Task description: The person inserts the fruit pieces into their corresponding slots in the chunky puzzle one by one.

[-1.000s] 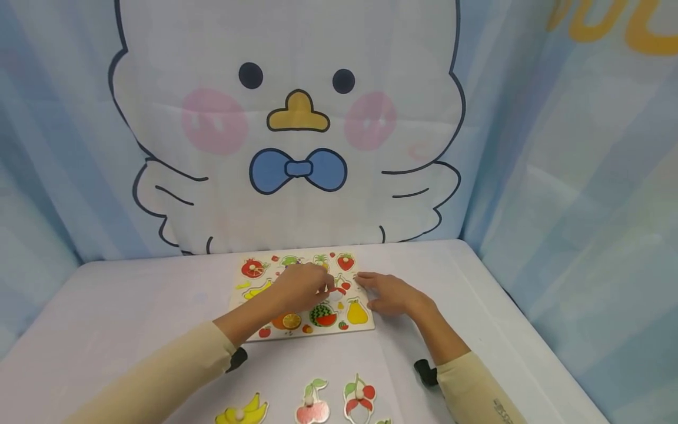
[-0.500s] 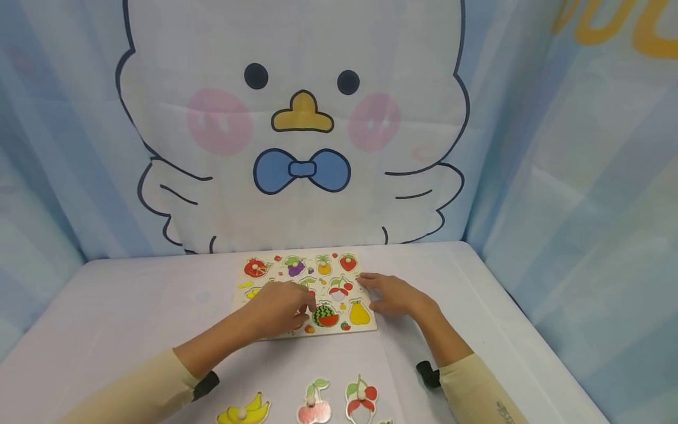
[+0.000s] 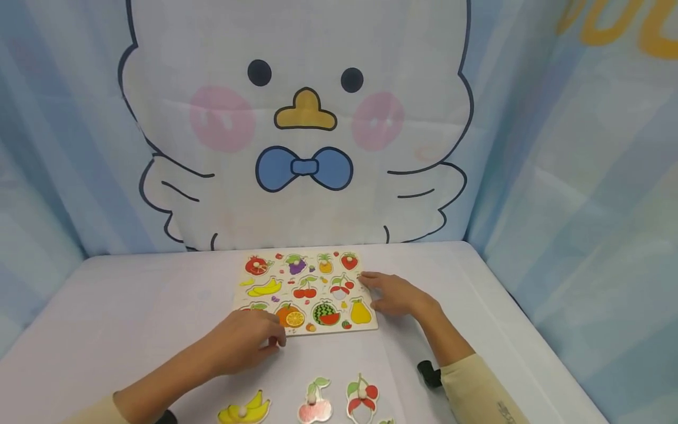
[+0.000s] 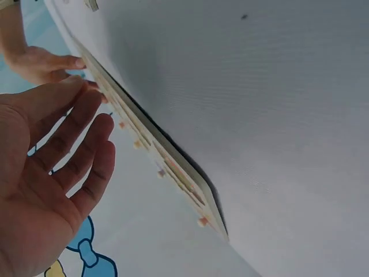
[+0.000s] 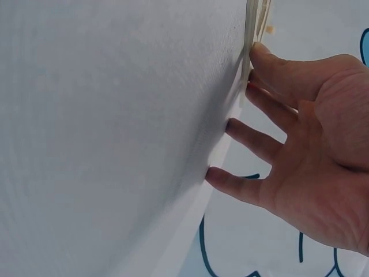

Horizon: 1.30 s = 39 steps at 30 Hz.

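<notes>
A wooden fruit puzzle board (image 3: 315, 302) with knobbed pieces lies toward the back of the table. My left hand (image 3: 246, 340) hovers just off the board's front left corner, fingers loosely bent and nothing between them; the left wrist view shows its bare palm and fingers (image 4: 72, 147). At the board's right edge rests my right hand (image 3: 397, 294). In the right wrist view its thumb and index fingertip touch the board's edge, while the other fingers (image 5: 248, 141) spread straight onto the table. A banana piece (image 3: 245, 407), a pink cherry piece (image 3: 315, 401) and a red cherry piece (image 3: 362, 399) lie loose in front.
The table (image 3: 132, 312) has a white cover. Part of another loose piece (image 3: 386, 421) shows at the bottom edge of the head view. A cloth backdrop (image 3: 302, 218) with a cartoon bird stands right behind the table, and blue-striped cloth hangs on both sides.
My left hand has drawn back from the middle of the board, down and left, to its front left corner, uncovering the pieces there. The right hand has stayed at the right edge.
</notes>
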{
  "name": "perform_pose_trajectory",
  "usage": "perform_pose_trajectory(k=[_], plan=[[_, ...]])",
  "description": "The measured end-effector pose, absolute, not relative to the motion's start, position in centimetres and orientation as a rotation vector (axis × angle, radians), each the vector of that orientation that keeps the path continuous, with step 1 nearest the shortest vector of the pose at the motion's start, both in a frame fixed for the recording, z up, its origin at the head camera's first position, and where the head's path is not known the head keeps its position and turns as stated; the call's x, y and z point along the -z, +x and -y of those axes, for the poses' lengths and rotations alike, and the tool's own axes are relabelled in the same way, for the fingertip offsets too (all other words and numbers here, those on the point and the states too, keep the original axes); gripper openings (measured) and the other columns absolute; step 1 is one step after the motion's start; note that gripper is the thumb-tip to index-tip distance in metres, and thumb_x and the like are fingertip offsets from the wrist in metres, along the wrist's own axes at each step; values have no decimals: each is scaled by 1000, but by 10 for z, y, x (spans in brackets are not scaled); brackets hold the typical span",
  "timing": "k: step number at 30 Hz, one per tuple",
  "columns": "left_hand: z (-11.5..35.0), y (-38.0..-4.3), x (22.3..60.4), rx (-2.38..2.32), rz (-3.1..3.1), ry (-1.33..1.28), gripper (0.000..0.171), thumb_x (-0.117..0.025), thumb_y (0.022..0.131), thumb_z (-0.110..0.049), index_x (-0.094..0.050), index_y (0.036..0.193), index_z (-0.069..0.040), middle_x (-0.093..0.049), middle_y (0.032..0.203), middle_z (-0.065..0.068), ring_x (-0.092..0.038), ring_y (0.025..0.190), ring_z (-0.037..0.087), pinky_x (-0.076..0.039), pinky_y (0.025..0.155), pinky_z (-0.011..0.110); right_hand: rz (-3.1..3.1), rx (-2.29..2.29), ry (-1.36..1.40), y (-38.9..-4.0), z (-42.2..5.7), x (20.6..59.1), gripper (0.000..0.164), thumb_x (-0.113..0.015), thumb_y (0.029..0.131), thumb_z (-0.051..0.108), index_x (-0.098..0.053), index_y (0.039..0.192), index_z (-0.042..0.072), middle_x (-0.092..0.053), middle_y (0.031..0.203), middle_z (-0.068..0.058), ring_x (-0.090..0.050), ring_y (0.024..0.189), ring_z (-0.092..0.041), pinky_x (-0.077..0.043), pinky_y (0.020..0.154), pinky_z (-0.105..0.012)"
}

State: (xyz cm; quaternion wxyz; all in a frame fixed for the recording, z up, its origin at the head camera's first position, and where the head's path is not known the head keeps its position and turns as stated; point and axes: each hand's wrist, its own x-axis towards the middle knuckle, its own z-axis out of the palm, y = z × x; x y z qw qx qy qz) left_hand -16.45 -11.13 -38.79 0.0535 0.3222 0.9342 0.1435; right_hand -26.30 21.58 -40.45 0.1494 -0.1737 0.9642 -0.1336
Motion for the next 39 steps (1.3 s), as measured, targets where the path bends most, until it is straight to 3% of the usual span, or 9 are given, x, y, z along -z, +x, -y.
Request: perform_pose_trajectory(k=[4, 13, 27, 39], plan=[[125, -153, 388, -479, -2765, 974, 12, -84, 86, -16, -79, 90, -26, -68, 83, -20, -59, 76, 2, -54, 72, 25, -2769, 365, -510, -265, -214, 405, 67, -73, 97, 18, -47, 158, 19, -39, 168, -2, -37, 154, -34, -34, 122, -55], [143, -132, 388, -621, -2621, 903, 13, -81, 89, -17, -80, 91, -29, -60, 77, -25, -52, 70, -3, -49, 67, 20, -2769, 353, -526, -266, -214, 405, 65, -70, 97, 16, -46, 158, 17, -37, 168, -3, -37, 153, -36, -34, 122, -58], [147, -116, 391, -603, -2504, 912, 15, -80, 87, -16, -82, 93, -30, -62, 83, -24, -54, 72, -3, -50, 72, 19, -2761, 325, -509, -264, -217, 405, 68, -70, 98, 16, -43, 160, 18, -35, 169, -5, -38, 152, -38, -35, 120, -60], [145, -109, 395, -587, -2479, 706, 18, -84, 87, -19, -82, 91, -37, -63, 83, -22, -55, 72, 3, -56, 76, 17, -2764, 315, -527, -264, -216, 404, 67, -70, 98, 17, -43, 160, 17, -36, 169, -6, -38, 152, -38, -34, 121, -60]])
